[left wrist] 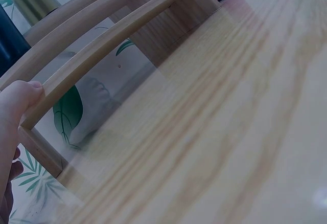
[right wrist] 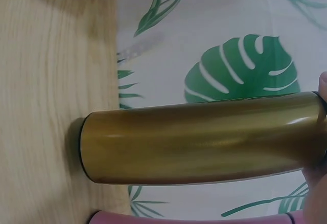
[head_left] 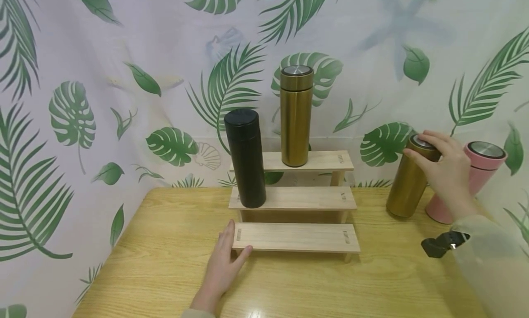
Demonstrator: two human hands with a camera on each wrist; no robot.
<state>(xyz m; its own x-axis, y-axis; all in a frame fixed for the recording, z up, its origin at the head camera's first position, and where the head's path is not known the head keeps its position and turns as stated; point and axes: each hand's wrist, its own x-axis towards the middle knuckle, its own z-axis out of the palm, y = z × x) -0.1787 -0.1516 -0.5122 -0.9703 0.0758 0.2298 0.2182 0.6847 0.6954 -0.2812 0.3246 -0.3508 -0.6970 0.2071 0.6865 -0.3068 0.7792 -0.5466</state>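
Note:
My right hand [head_left: 448, 168] grips the top of a gold thermos [head_left: 407, 184] at the right, thumb and fingers around its lid end. In the right wrist view the same gold thermos [right wrist: 199, 142] has its base at the table surface. My left hand [head_left: 223, 260] holds the left end of the lowest step of a three-tier wooden stand [head_left: 295, 237]. The left wrist view shows the thumb [left wrist: 33, 91] on the step's front edge, other fingers bent below. A black thermos [head_left: 245, 159] stands on the middle step, and another gold thermos [head_left: 295, 120] on the top step.
A pink thermos [head_left: 479, 166] stands at the far right, just beside the gripped one and partly behind my right hand. The wooden table [head_left: 173, 226] meets a leaf-printed cloth [head_left: 173, 102] at the back and left. A dark watch [head_left: 444, 243] is at my right wrist.

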